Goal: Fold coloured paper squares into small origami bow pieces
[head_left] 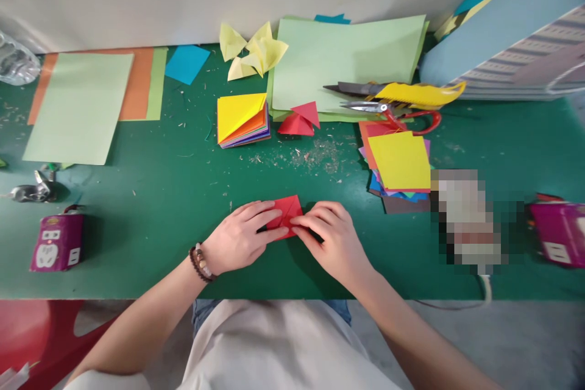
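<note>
Red folded paper (287, 216), red-handled scissors (384, 108) beyond

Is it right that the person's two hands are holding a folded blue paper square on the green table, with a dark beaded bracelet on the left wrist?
Not quite: the head view shows that the folded paper square is red, not blue. The rest stands: the left hand and right hand hold it on the green table, with the dark beaded bracelet on the left wrist.
</note>
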The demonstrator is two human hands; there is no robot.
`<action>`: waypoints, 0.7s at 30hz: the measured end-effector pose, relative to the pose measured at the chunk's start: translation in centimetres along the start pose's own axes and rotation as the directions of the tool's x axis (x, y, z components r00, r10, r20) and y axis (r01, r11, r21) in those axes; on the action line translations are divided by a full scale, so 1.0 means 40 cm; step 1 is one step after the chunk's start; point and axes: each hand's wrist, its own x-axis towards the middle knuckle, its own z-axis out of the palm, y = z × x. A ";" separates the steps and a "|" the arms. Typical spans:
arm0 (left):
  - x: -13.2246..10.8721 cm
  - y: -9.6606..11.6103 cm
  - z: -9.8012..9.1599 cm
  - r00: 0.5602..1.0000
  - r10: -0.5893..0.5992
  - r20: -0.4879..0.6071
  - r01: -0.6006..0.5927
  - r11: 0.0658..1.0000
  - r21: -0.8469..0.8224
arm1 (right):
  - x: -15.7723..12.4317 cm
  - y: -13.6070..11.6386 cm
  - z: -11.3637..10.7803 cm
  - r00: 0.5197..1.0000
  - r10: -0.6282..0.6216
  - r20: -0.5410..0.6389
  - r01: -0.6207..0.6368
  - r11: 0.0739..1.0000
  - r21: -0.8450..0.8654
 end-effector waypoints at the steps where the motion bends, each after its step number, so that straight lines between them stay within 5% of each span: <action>1: -0.001 0.001 0.001 1.000 -0.005 -0.004 0.005 1.000 -0.004 | -0.002 -0.001 0.001 1.000 0.002 -0.006 -0.002 1.000 0.001; 21: 0.005 0.010 0.003 0.998 -0.054 -0.042 0.052 0.998 -0.047 | -0.012 -0.006 0.009 0.999 -0.006 -0.048 0.006 1.000 0.006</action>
